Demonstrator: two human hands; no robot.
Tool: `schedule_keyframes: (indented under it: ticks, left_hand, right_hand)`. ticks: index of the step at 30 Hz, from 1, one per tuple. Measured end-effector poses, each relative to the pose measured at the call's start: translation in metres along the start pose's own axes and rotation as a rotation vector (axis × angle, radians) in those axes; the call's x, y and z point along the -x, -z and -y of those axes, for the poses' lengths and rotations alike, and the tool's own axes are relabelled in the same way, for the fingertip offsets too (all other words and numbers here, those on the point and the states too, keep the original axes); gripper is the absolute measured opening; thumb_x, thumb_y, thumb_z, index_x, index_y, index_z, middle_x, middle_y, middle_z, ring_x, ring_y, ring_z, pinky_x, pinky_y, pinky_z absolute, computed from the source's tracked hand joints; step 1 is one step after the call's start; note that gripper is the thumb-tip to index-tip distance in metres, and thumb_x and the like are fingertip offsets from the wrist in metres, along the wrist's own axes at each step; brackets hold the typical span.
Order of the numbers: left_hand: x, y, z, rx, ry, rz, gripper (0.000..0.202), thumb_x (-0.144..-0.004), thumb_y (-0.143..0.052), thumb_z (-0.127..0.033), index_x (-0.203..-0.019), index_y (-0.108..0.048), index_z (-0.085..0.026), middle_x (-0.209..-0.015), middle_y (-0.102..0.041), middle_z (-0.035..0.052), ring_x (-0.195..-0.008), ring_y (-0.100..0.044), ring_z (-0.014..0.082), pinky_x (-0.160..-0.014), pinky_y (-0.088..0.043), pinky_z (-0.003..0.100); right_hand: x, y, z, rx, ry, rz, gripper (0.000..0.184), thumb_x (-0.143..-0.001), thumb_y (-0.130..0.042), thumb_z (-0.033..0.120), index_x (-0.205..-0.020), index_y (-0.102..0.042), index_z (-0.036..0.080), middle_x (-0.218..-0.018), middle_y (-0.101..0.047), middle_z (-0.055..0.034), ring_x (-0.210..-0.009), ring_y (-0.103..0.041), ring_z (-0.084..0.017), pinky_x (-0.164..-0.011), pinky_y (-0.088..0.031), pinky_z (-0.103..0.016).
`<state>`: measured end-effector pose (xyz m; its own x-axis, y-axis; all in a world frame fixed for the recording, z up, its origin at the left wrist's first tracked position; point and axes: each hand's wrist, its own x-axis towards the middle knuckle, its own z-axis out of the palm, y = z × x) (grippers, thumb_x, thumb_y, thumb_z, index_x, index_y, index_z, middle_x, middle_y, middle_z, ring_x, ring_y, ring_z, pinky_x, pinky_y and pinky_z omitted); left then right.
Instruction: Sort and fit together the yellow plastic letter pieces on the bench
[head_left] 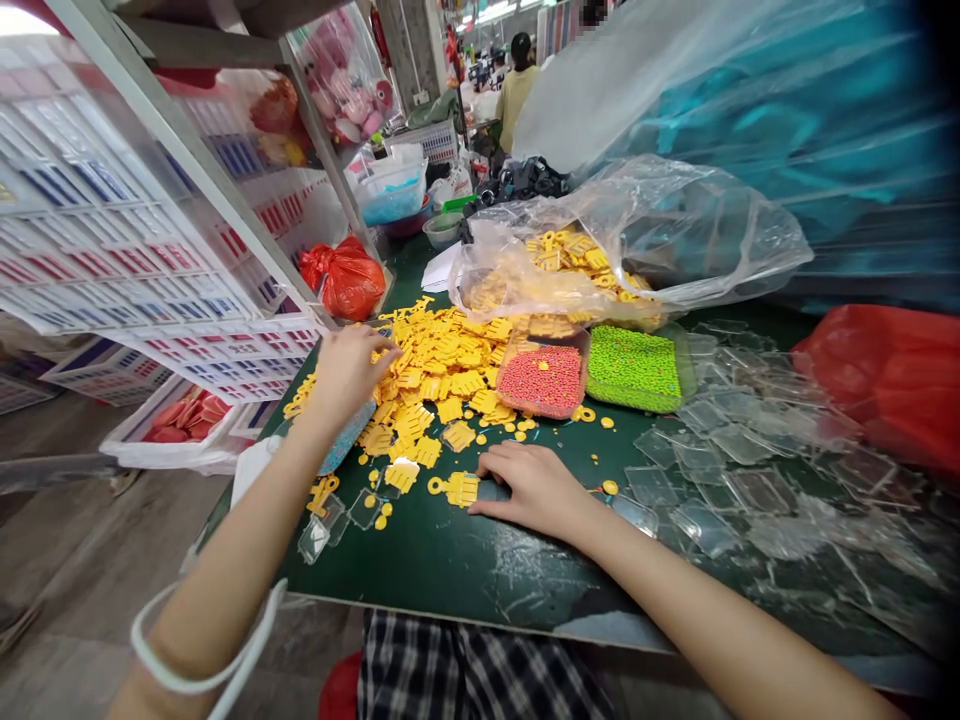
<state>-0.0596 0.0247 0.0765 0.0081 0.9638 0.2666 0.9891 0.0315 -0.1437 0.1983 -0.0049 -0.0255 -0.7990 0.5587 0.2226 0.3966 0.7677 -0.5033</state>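
My right hand (532, 487) rests low over the green table, its thumb and fingers closed on the right edge of a small yellow plastic piece (461, 489) with a ring at its left end. My left hand (351, 368) is at the left side of a heap of similar yellow pieces (442, 350), above a tray of blue beads (347, 440) partly hidden by the forearm. Its fingers are bent together, and whatever is between them is hidden. Clear plastic covers (365, 508) and yellow round bits lie between the hands.
Tubs of pink beads (541, 378) and green beads (634, 368) stand behind my right hand. Many clear plastic covers (739, 440) are spread at right, by a red bag (885, 385). A clear bag (697, 230) of yellow pieces lies behind; crates (150, 240) are at left.
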Motion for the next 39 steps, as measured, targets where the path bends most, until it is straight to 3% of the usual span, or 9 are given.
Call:
schedule_keyframes:
  ticks: [4,7,14,22,29,36,39]
  left_hand:
    - [0.051,-0.002,-0.064,0.280,-0.241,-0.023,0.024,-0.094,-0.054,-0.038,-0.091,-0.072,-0.022,-0.088,-0.068,0.0041,-0.086,-0.060,0.0207,-0.077,-0.039,0.033]
    - [0.080,-0.014,-0.084,0.400,-0.269,0.007,0.022,-0.095,-0.054,-0.036,-0.092,-0.071,-0.022,-0.088,-0.067,0.0034,-0.086,-0.059,0.0193,-0.077,-0.040,0.033]
    - [0.109,-0.040,-0.073,0.578,-0.253,0.087,0.021,-0.096,-0.052,-0.034,-0.093,-0.069,-0.022,-0.092,-0.066,0.0037,-0.089,-0.060,0.0196,-0.080,-0.042,0.035]
    - [0.117,-0.056,-0.073,0.585,-0.259,0.065,0.023,-0.094,-0.054,-0.037,-0.096,-0.073,-0.025,-0.091,-0.065,0.0035,-0.088,-0.057,0.0196,-0.078,-0.042,0.034]
    - [0.116,-0.056,-0.072,0.655,-0.225,0.148,0.024,-0.094,-0.055,-0.038,-0.106,-0.074,-0.030,-0.079,-0.055,0.0025,-0.079,-0.052,0.0179,-0.070,-0.043,0.031]
    - [0.116,-0.052,-0.069,0.684,-0.162,0.091,0.025,-0.095,-0.053,-0.035,-0.111,-0.072,-0.030,-0.084,-0.055,0.0034,-0.082,-0.052,0.0186,-0.076,-0.044,0.033]
    - [0.116,-0.052,-0.069,0.654,-0.183,0.119,0.023,-0.094,-0.055,-0.033,-0.110,-0.073,-0.030,-0.084,-0.056,0.0032,-0.083,-0.052,0.0191,-0.077,-0.043,0.034]
  right_hand:
    - [0.000,0.000,0.001,0.050,-0.024,-0.020,0.033,-0.079,-0.071,0.049,-0.087,-0.063,0.018,-0.081,-0.066,-0.0029,-0.078,-0.058,-0.019,-0.064,-0.035,-0.028]
    - [0.001,0.001,0.001,0.071,-0.029,-0.044,0.039,-0.077,-0.072,0.051,-0.093,-0.064,0.017,-0.086,-0.067,-0.0049,-0.082,-0.060,-0.021,-0.068,-0.039,-0.030]
    - [0.002,0.003,-0.002,0.065,0.058,-0.059,0.032,-0.079,-0.070,0.049,-0.090,-0.068,0.019,-0.084,-0.067,-0.0023,-0.082,-0.059,-0.019,-0.066,-0.036,-0.028]
    - [0.001,0.001,-0.005,0.056,0.073,-0.068,0.021,-0.083,-0.068,0.042,-0.088,-0.072,0.021,-0.076,-0.064,-0.0003,-0.075,-0.054,-0.015,-0.062,-0.030,-0.027]
    - [0.000,0.002,-0.005,0.039,0.061,-0.047,0.019,-0.084,-0.069,0.040,-0.090,-0.073,0.023,-0.075,-0.065,-0.0002,-0.075,-0.054,-0.015,-0.061,-0.029,-0.027]
    - [0.000,0.004,-0.005,0.038,0.051,-0.029,0.019,-0.082,-0.070,0.040,-0.086,-0.073,0.021,-0.076,-0.066,-0.0004,-0.075,-0.055,-0.015,-0.061,-0.030,-0.027]
    - [0.001,0.005,-0.005,0.030,0.046,-0.026,0.019,-0.082,-0.070,0.040,-0.085,-0.073,0.021,-0.075,-0.066,-0.0003,-0.074,-0.055,-0.015,-0.061,-0.029,-0.026]
